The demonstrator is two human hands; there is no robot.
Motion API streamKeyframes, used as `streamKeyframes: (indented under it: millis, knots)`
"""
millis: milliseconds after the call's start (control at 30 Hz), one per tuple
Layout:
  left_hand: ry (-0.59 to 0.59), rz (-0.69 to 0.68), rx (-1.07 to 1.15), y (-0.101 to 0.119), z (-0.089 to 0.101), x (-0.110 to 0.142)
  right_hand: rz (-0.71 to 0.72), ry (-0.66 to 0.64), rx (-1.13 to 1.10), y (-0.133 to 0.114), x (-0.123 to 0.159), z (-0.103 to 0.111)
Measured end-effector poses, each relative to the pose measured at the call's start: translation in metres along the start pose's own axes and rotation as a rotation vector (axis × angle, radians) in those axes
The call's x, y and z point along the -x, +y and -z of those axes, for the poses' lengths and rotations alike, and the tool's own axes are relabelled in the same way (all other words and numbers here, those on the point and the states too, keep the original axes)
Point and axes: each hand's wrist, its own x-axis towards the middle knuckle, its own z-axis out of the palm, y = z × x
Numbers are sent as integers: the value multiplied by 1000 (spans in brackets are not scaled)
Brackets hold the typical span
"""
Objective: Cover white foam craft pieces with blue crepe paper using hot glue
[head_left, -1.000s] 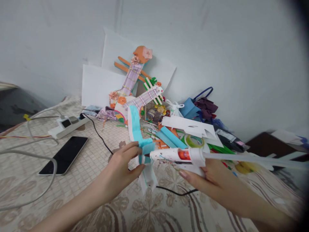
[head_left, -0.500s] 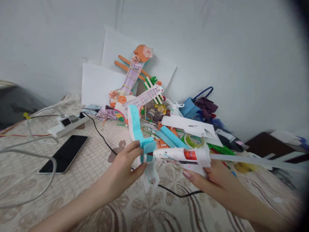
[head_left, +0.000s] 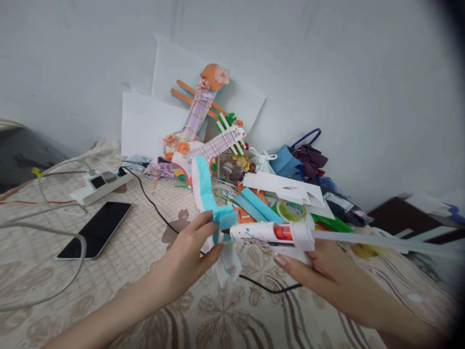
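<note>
Between the thumb and fingers of my left hand [head_left: 191, 254] is a blue-and-white paper craft piece [head_left: 204, 186], its long strip standing up and a white end hanging below. A small blue flap sticks out at its middle. My right hand [head_left: 323, 271] is wrapped round a white hot glue gun [head_left: 269, 233] with a red-orange part inside. A long clear glue stick [head_left: 366, 238] juts from its back. The gun's dark nozzle points left and is at the blue flap; whether it touches the paper I cannot tell. The fingers behind the gun are partly hidden.
A phone [head_left: 96, 230], a power strip [head_left: 103, 186] and loose cables lie on the left. Two decorated paper instruments [head_left: 198, 116] lean at the back. Blue paper strips [head_left: 259, 206], green tape [head_left: 291, 211] and white card cut-outs [head_left: 283, 186] are piled behind the gun.
The blue flap at the middle of the paper piece is tilted slightly more. Both hands keep their grips, and the view has shifted a little.
</note>
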Motion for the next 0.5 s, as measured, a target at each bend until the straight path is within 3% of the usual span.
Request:
streamKeyframes:
  millis: [500]
  knots:
    - [-14,-1,-12,-1,-3,-1,49,57,38,1,1,1]
